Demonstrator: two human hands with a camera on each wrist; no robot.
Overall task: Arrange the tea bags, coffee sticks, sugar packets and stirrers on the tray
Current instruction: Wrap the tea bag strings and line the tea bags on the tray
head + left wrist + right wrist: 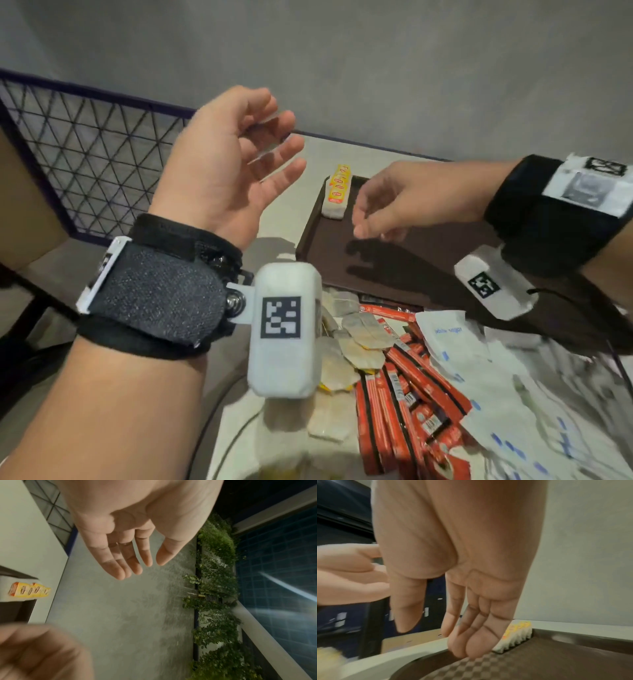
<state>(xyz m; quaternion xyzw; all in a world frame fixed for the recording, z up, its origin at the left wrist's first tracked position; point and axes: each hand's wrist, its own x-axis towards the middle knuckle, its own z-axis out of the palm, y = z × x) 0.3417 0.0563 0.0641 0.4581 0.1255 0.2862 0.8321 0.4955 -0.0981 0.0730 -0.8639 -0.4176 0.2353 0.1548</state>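
A dark brown tray (421, 270) lies on the pale table. One row of tea bags with yellow tags (337, 195) stands in its far left corner. My right hand (373, 222) hovers just right of that row, fingers hanging down and empty; the right wrist view shows its fingertips (464, 649) close over the tray floor (556, 655). My left hand (284, 137) is raised left of the tray, palm up, fingers relaxed and empty (149, 563). Near me lie loose tea bags (356, 342), red coffee sticks (404, 394) and white sugar packets (479, 377).
A wire mesh panel (85, 154) with a dark frame stands at the left, and a grey wall rises behind the table. A cardboard box (20, 205) sits at the far left. The loose pile fills the table's near right side.
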